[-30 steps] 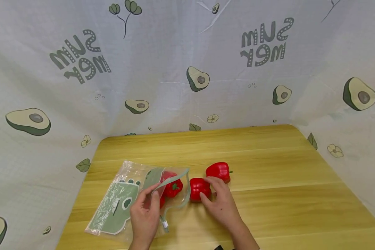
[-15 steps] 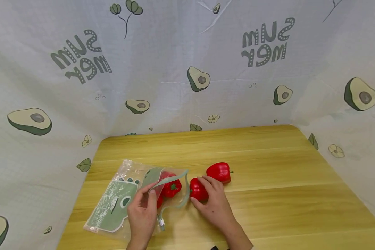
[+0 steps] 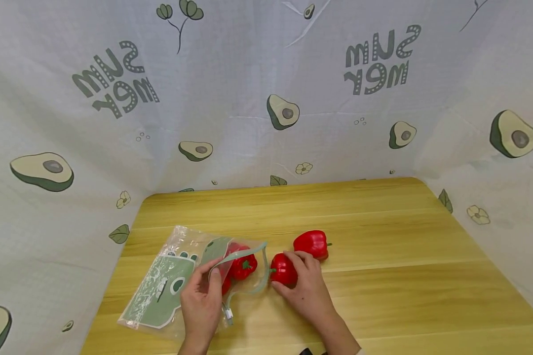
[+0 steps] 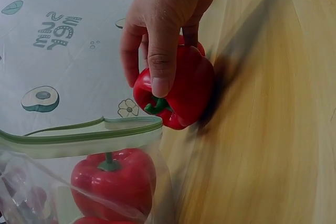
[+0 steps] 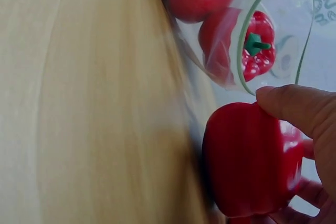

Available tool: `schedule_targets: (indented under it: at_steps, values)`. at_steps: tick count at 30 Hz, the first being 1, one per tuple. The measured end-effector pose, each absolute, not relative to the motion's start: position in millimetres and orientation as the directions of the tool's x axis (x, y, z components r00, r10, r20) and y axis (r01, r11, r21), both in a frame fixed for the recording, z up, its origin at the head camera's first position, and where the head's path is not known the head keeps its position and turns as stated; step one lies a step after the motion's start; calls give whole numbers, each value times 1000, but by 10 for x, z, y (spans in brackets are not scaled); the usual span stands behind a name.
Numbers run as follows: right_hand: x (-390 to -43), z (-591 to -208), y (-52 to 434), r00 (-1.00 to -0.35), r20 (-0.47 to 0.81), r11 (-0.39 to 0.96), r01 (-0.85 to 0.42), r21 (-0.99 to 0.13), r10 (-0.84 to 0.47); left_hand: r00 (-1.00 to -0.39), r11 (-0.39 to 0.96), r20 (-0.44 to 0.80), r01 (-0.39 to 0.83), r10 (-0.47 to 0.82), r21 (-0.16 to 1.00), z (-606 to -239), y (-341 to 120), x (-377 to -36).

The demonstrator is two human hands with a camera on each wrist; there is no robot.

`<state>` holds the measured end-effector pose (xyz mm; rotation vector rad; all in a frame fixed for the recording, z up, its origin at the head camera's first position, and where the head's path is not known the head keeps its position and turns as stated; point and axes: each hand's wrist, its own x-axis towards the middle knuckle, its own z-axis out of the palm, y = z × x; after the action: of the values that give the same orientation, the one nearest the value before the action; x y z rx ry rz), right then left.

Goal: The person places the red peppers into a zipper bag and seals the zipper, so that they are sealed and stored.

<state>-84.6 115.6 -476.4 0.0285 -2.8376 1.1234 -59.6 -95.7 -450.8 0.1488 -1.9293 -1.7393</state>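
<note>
My left hand (image 3: 201, 301) pinches the upper edge of a clear zip bag (image 3: 160, 291) with a green cartoon print, keeping its mouth apart toward the right. Inside the bag are red bell peppers; one (image 3: 243, 266) shows its green stem near the opening, and the left wrist view shows a pepper (image 4: 113, 184) through the film. Just right of the bag mouth, my right hand (image 3: 308, 291) grips another red bell pepper (image 3: 282, 269), thumb on the near side and fingers over the far side. Its stem points at the bag. The right fingertips are partly hidden behind it in the right wrist view.
One more red bell pepper (image 3: 311, 244) lies on the wooden table (image 3: 404, 276) just beyond my right hand. A white zip slider (image 3: 229, 313) hangs at the bag's near corner. A printed avocado curtain (image 3: 231, 88) surrounds the table's back and sides.
My right hand has closed round the pepper beside the bag, and its stem has turned to face the bag mouth. My left hand and the bag have shifted slightly left.
</note>
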Motion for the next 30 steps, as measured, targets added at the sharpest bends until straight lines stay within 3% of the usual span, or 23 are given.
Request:
schedule_targets:
  at_steps: [16, 30]
  values:
    - [-782, -4735, 1217, -996, 55, 754, 13, -656, 65, -846, 201, 327, 265, -422, 943, -4526, -940, -596]
    - [-754, -4728, 1288, -996, 40, 745, 31, -667, 77, -899, 223, 245, 172, -362, 959, -4521, -931, -574]
